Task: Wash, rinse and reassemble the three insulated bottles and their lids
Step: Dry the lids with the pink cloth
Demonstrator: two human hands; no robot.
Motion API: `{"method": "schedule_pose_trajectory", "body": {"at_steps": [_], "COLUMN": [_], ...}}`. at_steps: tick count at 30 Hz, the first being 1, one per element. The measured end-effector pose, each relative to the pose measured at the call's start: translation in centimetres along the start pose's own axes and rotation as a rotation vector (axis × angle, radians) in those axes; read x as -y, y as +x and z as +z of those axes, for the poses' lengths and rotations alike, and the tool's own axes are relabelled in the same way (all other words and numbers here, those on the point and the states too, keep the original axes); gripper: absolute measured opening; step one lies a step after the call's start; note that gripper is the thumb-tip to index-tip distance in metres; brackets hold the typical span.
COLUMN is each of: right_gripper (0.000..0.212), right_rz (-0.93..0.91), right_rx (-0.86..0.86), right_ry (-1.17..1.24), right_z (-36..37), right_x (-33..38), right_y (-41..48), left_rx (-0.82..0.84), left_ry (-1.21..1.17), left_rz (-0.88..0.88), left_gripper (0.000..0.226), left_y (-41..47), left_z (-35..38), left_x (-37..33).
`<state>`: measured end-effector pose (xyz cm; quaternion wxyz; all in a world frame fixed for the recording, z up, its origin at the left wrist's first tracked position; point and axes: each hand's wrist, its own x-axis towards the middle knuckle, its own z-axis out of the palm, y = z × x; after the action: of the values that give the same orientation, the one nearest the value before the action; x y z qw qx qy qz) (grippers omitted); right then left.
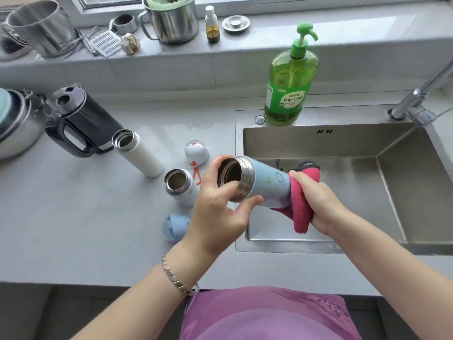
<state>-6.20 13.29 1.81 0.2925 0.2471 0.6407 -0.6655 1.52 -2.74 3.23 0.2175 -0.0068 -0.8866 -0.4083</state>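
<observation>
Over the sink [343, 146], left hand [218, 204] grips blue bottle [267, 182] sideways, probably so right hand [318, 202], fingers [299, 175] clutching cloth [300, 213], can scrub its base.

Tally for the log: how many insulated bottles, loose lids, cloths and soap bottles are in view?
Insulated bottles: 3 (tall white bottle, small patterned bottle, blue bottle)
Loose lids: 2 (white lid, blue lid)
Cloths: 1 (pink cloth)
Soap bottles: 1 (green soap bottle)
Total: 7
</observation>
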Motion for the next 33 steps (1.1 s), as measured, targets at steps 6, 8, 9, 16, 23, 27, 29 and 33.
{"method": "schedule_pose_trajectory", "body": {"at_steps": [6, 8, 9, 16, 23, 27, 29, 33], "right_gripper": [0.013, 0.012, 0.011, 0.012, 0.011, 0.011, 0.011, 0.008], "right_rz": [-0.071, -0.062, -0.049, -0.019, -0.017, -0.017, -0.022, -0.015], "right_rx": [0.125, 0.14, 0.155, 0.151, 0.092, 0.077, 0.079, 0.089], "right_ry": [-0.295, -0.353, -0.371, -0.51, -0.514, -0.488, -0.47, -0.438], "right_z": [1.5, 2.6, 3.2, 6.2, 6.6, 6.4, 6.3, 5.8], "right_x": [0.4, 0.3, 0.2, -0.4, -0.3, -0.3, -0.3, -0.7], "right_y": [-1.1, -1.1, -1.0, 0.0, 0.6, 0.7, 0.6, 0.3], "left_rx": [-0.132, -0.154, -0.148, 0.02, 0.141, 0.076, -0.022, 0.112], "left_ry": [0.391, 0.505, 0.552, 0.584, 0.577, 0.757, 0.823, 0.787], "left_rz": [-0.094, -0.219, -0.295, -0.606, -0.625, -0.529, -0.245, 0.109], "left_gripper": [0.033, 0.028, 0.024, 0.022, 0.025, 0.056, 0.063, 0.052], "left_y": [-0.3, -1.3, -1.9, -3.0, -1.8, -1.6, -1.5, -0.8], "left_z": [-9.2, -11.6, -12.3, -12.2, -10.9, -11.1, -10.1, -5.4], "left_x": [2.6, 3.9, 4.8, 13.7, 17.7, 17.0, 15.8, 13.2]}}
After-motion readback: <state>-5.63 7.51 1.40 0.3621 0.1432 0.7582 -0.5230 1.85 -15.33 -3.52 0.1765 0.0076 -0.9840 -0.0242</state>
